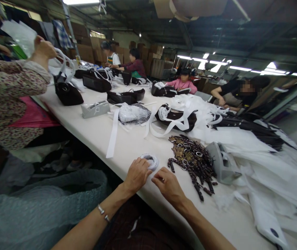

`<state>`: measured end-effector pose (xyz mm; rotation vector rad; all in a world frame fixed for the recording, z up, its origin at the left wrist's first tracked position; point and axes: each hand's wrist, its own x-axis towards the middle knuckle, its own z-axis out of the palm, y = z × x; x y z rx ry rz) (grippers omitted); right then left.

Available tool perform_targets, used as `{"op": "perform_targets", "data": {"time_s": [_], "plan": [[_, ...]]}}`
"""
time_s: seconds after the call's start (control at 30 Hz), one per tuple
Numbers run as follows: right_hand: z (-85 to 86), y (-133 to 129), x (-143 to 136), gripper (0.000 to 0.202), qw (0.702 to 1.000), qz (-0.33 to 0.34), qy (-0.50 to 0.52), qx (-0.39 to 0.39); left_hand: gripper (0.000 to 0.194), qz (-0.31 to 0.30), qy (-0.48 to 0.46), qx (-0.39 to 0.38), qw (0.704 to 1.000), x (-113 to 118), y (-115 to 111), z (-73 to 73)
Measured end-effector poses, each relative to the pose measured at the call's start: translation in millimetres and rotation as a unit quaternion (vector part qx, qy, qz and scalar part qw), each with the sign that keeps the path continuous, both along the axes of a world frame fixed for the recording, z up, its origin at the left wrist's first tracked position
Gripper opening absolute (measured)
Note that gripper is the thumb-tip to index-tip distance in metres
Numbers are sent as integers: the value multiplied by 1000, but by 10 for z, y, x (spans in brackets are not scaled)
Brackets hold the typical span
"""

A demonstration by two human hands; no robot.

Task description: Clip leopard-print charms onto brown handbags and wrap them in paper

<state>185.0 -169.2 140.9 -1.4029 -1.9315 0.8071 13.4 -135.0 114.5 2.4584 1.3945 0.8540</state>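
Near the front edge of the table, my left hand [138,173] is closed around a white coil [153,163], a ring of what looks like wrapped strap with a darker middle. Just to its right, my right hand [167,181] is closed in a pinch, slightly apart from the coil. Anything between those fingertips is too small to make out. Right of the hands lies a pile of dark brown straps with metal rings [190,156]. Beyond the coil, a white strip [113,133] and a black bag with white ribbon [175,118] rest on the table.
A grey tape dispenser [96,109] stands at left, another dispenser [221,163] at right beside white sheets [247,139]. Black bags [96,83] line the far side. A co-worker's sleeve [13,76] is at left; several people sit across the table [91,130].
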Motion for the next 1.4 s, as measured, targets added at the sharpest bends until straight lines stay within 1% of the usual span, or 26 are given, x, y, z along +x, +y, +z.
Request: {"op": "perform_targets", "data": {"time_s": [0.03, 0.07, 0.1, 0.13, 0.17, 0.2, 0.27, 0.3, 0.33, 0.37, 0.4, 0.47, 0.53, 0.6, 0.63, 0.67, 0.8, 0.97, 1.03, 1.17, 1.4], "plan": [[-19, 31, 2, 16, 999, 20, -7, 45, 9, -7, -2, -7, 1000, 33, 1, -74], [-41, 71, -1, 16, 997, 36, 2, 64, 11, -12, -6, -14, 1000, 58, 2, -137], [-67, 120, -7, 17, 997, 46, 28, 56, 13, -15, -12, -21, 1000, 71, 3, -184], [-99, 174, -15, 18, 996, 46, 68, 25, 15, -15, -20, -28, 999, 71, 7, -214], [-135, 229, -23, 19, 992, 36, 119, -24, 16, -13, -31, -38, 999, 57, 14, -227], [-174, 283, -30, 21, 981, 19, 177, -82, 15, -11, -44, -49, 998, 33, 23, -227], [-252, 376, -37, 27, 937, -11, 295, -187, 10, -10, -70, -76, 995, -34, 48, -199], [-287, 412, -36, 31, 912, -20, 343, -223, 9, -9, -83, -91, 992, -67, 62, -180], [-315, 440, -31, 35, 891, -27, 379, -249, 9, -6, -94, -106, 990, -93, 76, -163], [-335, 459, -23, 38, 876, -30, 401, -266, 12, 0, -106, -120, 987, -110, 88, -149], [-346, 471, -13, 39, 866, -32, 413, -279, 15, 11, -118, -134, 984, -115, 98, -140], [-341, 473, 13, 39, 857, -28, 421, -295, 23, 40, -138, -158, 977, -98, 113, -135], [-312, 461, 37, 39, 854, -9, 423, -305, 24, 69, -147, -171, 972, -60, 122, -138], [-282, 452, 46, 43, 851, 12, 422, -312, 13, 91, -147, -177, 969, -25, 131, -141], [-271, 452, 42, 45, 853, 12, 417, -313, 8, 102, -145, -178, 968, -13, 137, -142], [-266, 458, 32, 45, 859, 2, 405, -312, 7, 112, -141, -179, 967, -5, 144, -141], [-261, 520, -38, 34, 885, -60, 339, -313, 7, 150, -120, -179, 965, 15, 169, -137], [-165, 622, -119, 15, 897, -71, 269, -343, 9, 179, -94, -175, 964, 57, 170, -138], [-107, 654, -152, 8, 903, -80, 236, -350, 8, 185, -88, -172, 964, 72, 160, -146], [-36, 698, -207, 5, 909, -96, 186, -359, 9, 181, -87, -155, 967, 93, 121, -186], [-48, 743, -206, 5, 908, -93, 169, -372, 8, 161, -99, -112, 976, 113, 74, -269]]}}
